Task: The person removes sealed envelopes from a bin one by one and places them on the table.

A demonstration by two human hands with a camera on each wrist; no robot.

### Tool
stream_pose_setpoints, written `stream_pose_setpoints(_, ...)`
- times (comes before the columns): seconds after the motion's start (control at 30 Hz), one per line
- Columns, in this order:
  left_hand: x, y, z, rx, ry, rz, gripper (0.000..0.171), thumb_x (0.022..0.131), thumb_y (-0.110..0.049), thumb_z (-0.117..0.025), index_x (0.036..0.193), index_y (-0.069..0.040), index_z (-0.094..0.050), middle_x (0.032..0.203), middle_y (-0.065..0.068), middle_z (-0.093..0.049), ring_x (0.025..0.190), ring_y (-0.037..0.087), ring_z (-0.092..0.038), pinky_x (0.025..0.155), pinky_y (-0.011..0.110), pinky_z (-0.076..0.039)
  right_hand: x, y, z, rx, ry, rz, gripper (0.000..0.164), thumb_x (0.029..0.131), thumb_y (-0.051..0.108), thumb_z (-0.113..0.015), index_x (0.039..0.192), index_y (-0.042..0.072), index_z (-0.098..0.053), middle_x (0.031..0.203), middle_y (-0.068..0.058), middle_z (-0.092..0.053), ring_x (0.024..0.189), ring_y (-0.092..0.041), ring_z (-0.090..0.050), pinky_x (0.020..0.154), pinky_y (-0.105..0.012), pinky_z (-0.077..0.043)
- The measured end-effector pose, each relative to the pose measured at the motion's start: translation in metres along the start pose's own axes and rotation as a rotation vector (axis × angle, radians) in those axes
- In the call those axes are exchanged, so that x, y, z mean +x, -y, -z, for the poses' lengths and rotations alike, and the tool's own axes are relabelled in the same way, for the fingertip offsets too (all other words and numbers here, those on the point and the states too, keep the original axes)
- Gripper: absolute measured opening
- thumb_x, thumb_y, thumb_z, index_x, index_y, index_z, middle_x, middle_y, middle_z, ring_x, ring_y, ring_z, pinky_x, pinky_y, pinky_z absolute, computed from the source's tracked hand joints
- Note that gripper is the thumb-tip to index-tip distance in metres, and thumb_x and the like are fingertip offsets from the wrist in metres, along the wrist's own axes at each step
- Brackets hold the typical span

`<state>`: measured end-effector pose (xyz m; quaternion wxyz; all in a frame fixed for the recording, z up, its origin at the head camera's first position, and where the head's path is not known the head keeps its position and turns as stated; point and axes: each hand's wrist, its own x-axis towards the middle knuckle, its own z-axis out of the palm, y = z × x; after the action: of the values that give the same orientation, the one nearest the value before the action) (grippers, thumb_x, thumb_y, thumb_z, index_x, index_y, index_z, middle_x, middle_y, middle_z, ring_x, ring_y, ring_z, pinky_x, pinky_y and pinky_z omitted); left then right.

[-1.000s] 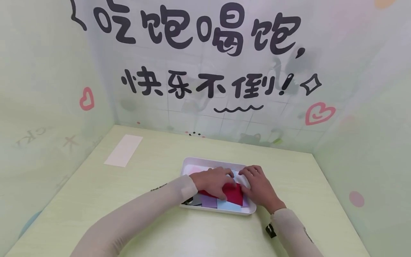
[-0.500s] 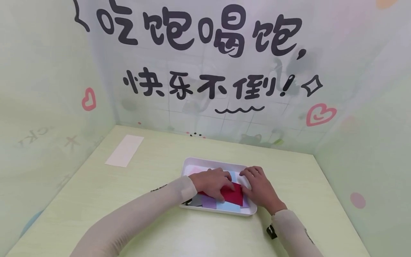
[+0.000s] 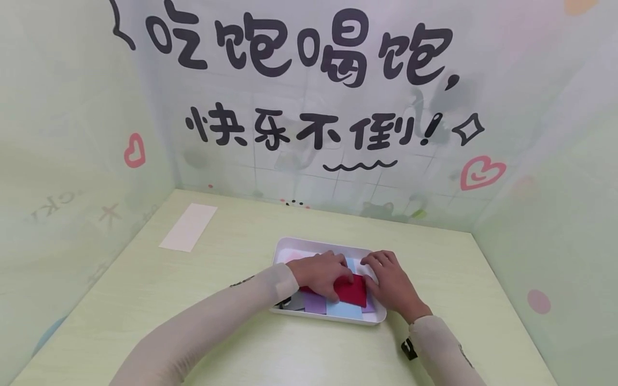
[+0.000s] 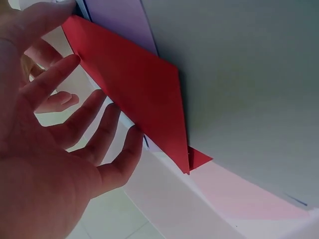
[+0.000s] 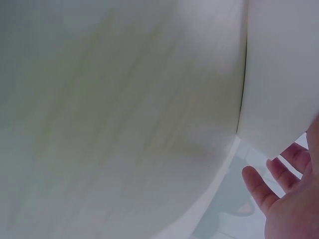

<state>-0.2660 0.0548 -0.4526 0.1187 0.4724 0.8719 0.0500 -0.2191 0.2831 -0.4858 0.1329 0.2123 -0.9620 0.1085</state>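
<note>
In the head view a white tray (image 3: 333,318) holds several flat coloured pieces of paper. A red paper (image 3: 351,292) lies uppermost and looks folded in the left wrist view. My left hand (image 3: 318,271) spans it, thumb towards the near edge and curved fingertips along the far edge; the left wrist view shows those fingertips (image 4: 134,134) at its long edge. My right hand (image 3: 393,284) rests at the tray's right end, its thumb by the red paper's right corner. In the right wrist view its loosely bent fingers (image 5: 256,186) are beside a pale wall.
Beneath the red sheet are light blue (image 3: 345,310), purple (image 3: 315,303) and grey paper (image 3: 293,301) pieces. A pale pink rectangular card (image 3: 188,227) lies on the table (image 3: 232,338) at the back left. Printed panels (image 3: 318,182) enclose the back and sides.
Both hands stay almost where they were on the red paper and at the tray's right end. Only a very slight shift of the whole view shows.
</note>
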Motion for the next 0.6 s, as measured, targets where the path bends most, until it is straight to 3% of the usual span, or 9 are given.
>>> stream_pose_setpoints(0.17, 0.003, 0.001, -0.001, 0.029, -0.009, 0.003, 0.052, 0.079, -0.045, -0.076, 0.128, -0.036, -0.064, 0.123, -0.005, -0.053, 0.101, 0.013, -0.045, 0.073, 0.027, -0.043, -0.001, -0.002, -0.001, 0.015, -0.024, 0.021, 0.020, 0.097, 0.014, -0.062, 0.117, 0.017, -0.061, 0.122, 0.000, -0.055, 0.123, -0.024, -0.040, 0.101, -0.042, -0.042)
stream_pose_setpoints(0.37, 0.003, 0.000, 0.005, 0.020, -0.030, 0.008, 0.054, 0.077, -0.047, -0.077, 0.127, -0.036, -0.064, 0.122, -0.004, -0.052, 0.101, 0.012, -0.046, 0.074, 0.027, -0.044, -0.002, -0.003, 0.000, 0.025, -0.020, 0.032, 0.019, 0.099, 0.010, -0.057, 0.118, 0.015, -0.061, 0.122, 0.000, -0.055, 0.124, -0.024, -0.041, 0.103, -0.042, -0.041)
stream_pose_setpoints(0.6, -0.007, 0.002, 0.019, -0.001, -0.084, 0.012, 0.051, 0.081, -0.048, -0.072, 0.129, -0.033, -0.063, 0.127, -0.002, -0.052, 0.104, 0.013, -0.047, 0.075, 0.023, -0.045, -0.001, -0.002, 0.002, 0.018, -0.014, 0.038, 0.023, 0.098, 0.009, -0.057, 0.121, 0.013, -0.060, 0.126, -0.004, -0.054, 0.126, -0.025, -0.041, 0.103, -0.043, -0.041)
